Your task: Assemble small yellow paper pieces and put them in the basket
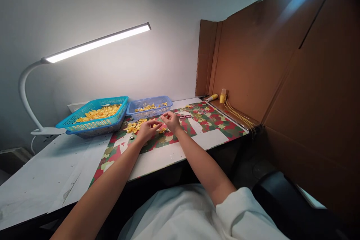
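Observation:
Over the patterned sheet, my left hand (149,129) and my right hand (171,121) meet almost fingertip to fingertip. Both have thumb and fingers pinched together; whatever they grip is too small to make out. A pile of yellow petal-like pieces (134,126) lies just behind and left of my left hand. Below my fingers is a small yellow cluster (162,131). Beside my right hand rests a slim pink tool (185,116), partly covered by the hand. A small shiny round object (132,137) sits left of my left wrist.
A turquoise basket (67,122) of yellow pieces stands at the left, with a blue basket (167,101) beside it. A lit lamp (98,43) reaches overhead. Yellow strands (239,112) and two spools (223,96) lie by the cardboard wall (253,56) on the right.

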Motion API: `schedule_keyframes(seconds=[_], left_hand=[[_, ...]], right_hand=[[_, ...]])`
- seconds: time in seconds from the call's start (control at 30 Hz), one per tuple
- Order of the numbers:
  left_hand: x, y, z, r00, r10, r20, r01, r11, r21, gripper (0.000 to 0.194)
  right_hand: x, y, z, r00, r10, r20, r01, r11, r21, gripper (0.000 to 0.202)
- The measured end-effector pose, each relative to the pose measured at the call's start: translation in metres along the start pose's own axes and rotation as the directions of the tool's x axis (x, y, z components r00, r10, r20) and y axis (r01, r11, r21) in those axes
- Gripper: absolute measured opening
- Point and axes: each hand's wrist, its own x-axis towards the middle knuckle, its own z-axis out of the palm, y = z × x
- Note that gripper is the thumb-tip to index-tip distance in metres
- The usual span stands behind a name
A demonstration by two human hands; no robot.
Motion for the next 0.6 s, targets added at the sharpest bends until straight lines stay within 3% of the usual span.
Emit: schedule_keyframes(seconds=[0.6], left_hand=[[-0.0062,0.0012,-0.0032,0.996,-0.059,0.070,0.058,0.998,0.011,0.031]], right_hand=[[0.0050,0.0074,-0.0015,0.983,0.041,-0.177,-0.047,0.999,-0.027,0.017]])
